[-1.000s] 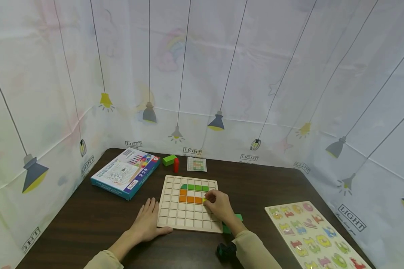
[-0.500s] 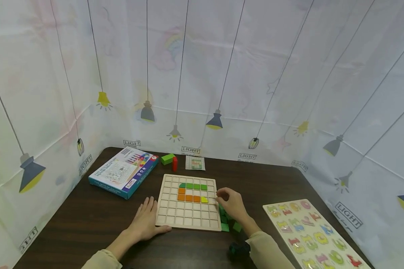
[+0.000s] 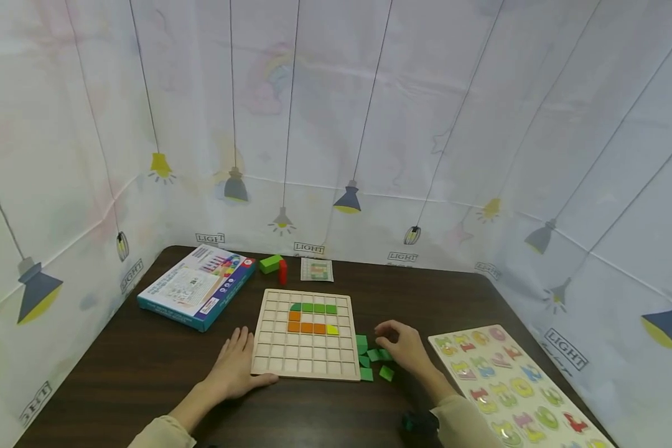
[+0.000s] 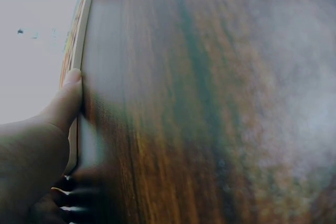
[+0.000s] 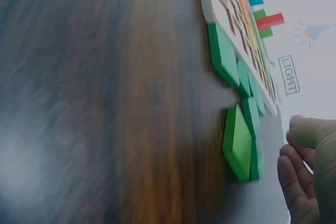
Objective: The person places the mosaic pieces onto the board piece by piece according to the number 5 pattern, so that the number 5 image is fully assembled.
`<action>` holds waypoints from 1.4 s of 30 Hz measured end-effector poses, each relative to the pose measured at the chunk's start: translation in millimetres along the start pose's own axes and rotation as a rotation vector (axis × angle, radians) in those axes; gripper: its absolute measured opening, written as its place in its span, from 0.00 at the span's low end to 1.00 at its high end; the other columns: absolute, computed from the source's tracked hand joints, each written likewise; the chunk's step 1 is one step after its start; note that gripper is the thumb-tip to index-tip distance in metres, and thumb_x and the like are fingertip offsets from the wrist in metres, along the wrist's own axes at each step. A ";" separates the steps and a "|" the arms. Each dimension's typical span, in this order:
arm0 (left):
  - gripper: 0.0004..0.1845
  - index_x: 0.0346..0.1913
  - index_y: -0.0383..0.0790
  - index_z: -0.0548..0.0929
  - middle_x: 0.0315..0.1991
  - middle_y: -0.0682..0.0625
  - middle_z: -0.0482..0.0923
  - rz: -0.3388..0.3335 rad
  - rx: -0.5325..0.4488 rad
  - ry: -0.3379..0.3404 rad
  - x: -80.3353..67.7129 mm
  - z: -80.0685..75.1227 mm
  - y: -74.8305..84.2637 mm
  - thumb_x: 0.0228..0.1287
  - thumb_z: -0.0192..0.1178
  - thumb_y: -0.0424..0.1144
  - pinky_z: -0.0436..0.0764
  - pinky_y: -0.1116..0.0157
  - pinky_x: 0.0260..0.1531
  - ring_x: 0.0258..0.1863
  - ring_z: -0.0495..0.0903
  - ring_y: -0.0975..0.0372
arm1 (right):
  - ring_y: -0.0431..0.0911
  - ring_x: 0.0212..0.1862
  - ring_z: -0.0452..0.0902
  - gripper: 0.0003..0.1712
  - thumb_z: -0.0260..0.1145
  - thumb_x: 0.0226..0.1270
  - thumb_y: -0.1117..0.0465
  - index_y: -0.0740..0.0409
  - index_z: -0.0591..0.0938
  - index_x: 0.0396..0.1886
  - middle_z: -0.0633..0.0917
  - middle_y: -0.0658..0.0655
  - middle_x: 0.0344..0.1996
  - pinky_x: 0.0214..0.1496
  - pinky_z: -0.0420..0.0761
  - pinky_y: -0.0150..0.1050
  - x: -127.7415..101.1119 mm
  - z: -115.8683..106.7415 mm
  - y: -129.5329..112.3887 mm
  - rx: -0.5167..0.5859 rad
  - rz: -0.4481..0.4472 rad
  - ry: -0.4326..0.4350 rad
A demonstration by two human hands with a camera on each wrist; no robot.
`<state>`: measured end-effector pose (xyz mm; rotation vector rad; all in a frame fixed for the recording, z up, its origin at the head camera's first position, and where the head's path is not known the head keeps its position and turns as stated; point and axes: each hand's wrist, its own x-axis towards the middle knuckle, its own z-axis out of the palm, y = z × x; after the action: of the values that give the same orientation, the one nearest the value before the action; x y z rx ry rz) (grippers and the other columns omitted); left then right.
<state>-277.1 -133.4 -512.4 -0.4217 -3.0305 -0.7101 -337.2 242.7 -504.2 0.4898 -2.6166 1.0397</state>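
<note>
A wooden grid board [image 3: 305, 353] lies in the middle of the table. In its cells sit a row of green tiles [image 3: 319, 308] with a darker rounded one at the left end, several orange tiles [image 3: 307, 328] and a yellow tile [image 3: 333, 330]. My left hand [image 3: 232, 367] lies spread on the table, its thumb touching the board's near left corner. My right hand [image 3: 404, 348] hovers just right of a loose group of green pieces [image 3: 374, 355] beside the board. Its fingers bend loosely, and nothing shows between thumb and fingers in the right wrist view.
A blue-and-white box [image 3: 196, 286] lies at the back left. Near it are a light green block [image 3: 270, 264], a red block [image 3: 282, 272] and a pattern card [image 3: 317, 270]. A number puzzle board [image 3: 515, 386] lies at the right. Printed curtains hang behind the table.
My right hand has moved right, off the yellow tile and past the board's edge to the loose green pieces, uncovering both. My left hand stays by the board. The head view has shifted slightly.
</note>
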 end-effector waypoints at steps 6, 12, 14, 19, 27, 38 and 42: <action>0.61 0.67 0.18 0.55 0.68 0.24 0.50 -0.001 -0.001 0.003 0.8 0.3 -2.9 0.48 0.61 0.70 0.50 0.41 0.64 0.69 0.46 0.38 | 0.40 0.34 0.79 0.10 0.72 0.54 0.69 0.55 0.84 0.36 0.84 0.48 0.33 0.38 0.79 0.37 -6.7 -6.6 7.0 -0.025 0.036 -0.016; 0.61 0.67 0.19 0.56 0.68 0.24 0.50 -0.006 -0.016 -0.004 -2.4 2.1 -3.4 0.48 0.62 0.69 0.49 0.41 0.64 0.69 0.46 0.37 | 0.41 0.35 0.80 0.10 0.70 0.57 0.67 0.58 0.83 0.40 0.84 0.51 0.36 0.38 0.79 0.34 -17.4 -8.6 15.0 0.009 0.072 -0.126; 0.61 0.67 0.19 0.56 0.68 0.24 0.50 -0.005 -0.028 -0.012 -4.3 4.7 -3.0 0.48 0.62 0.69 0.49 0.40 0.63 0.69 0.46 0.37 | 0.42 0.36 0.80 0.11 0.70 0.57 0.66 0.59 0.83 0.41 0.85 0.53 0.37 0.38 0.79 0.34 -21.2 -9.4 17.3 0.027 0.075 -0.153; 0.61 0.67 0.19 0.56 0.68 0.24 0.50 0.000 -0.043 -0.011 -5.8 11.0 -4.3 0.47 0.62 0.70 0.50 0.40 0.63 0.69 0.46 0.37 | 0.47 0.39 0.81 0.15 0.71 0.56 0.65 0.61 0.82 0.44 0.84 0.56 0.40 0.40 0.79 0.34 -24.8 -13.4 22.4 0.070 0.075 -0.221; 0.62 0.67 0.20 0.56 0.68 0.25 0.51 -0.006 -0.044 -0.002 -6.4 8.9 -3.8 0.46 0.62 0.70 0.50 0.40 0.63 0.69 0.46 0.37 | 0.47 0.41 0.80 0.15 0.71 0.54 0.68 0.59 0.82 0.43 0.84 0.54 0.40 0.43 0.79 0.39 -25.7 -13.3 25.6 0.100 0.074 -0.243; 0.62 0.67 0.20 0.57 0.68 0.25 0.50 0.006 -0.029 0.017 0.4 6.2 -4.7 0.47 0.61 0.71 0.49 0.41 0.64 0.69 0.46 0.38 | 0.44 0.36 0.80 0.14 0.72 0.51 0.71 0.56 0.83 0.38 0.84 0.50 0.35 0.39 0.80 0.36 -20.2 -11.4 23.6 0.048 0.039 -0.158; 0.61 0.67 0.20 0.57 0.68 0.25 0.51 0.011 -0.024 0.024 -0.5 5.6 -4.2 0.47 0.61 0.71 0.50 0.41 0.64 0.69 0.46 0.38 | 0.45 0.37 0.81 0.14 0.72 0.51 0.72 0.57 0.83 0.38 0.85 0.51 0.35 0.39 0.80 0.38 -20.9 -10.2 24.7 0.068 0.025 -0.143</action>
<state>-277.4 -134.8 -519.3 -0.4274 -2.9977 -0.7467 -327.1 271.0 -519.9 0.5684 -2.7248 1.1448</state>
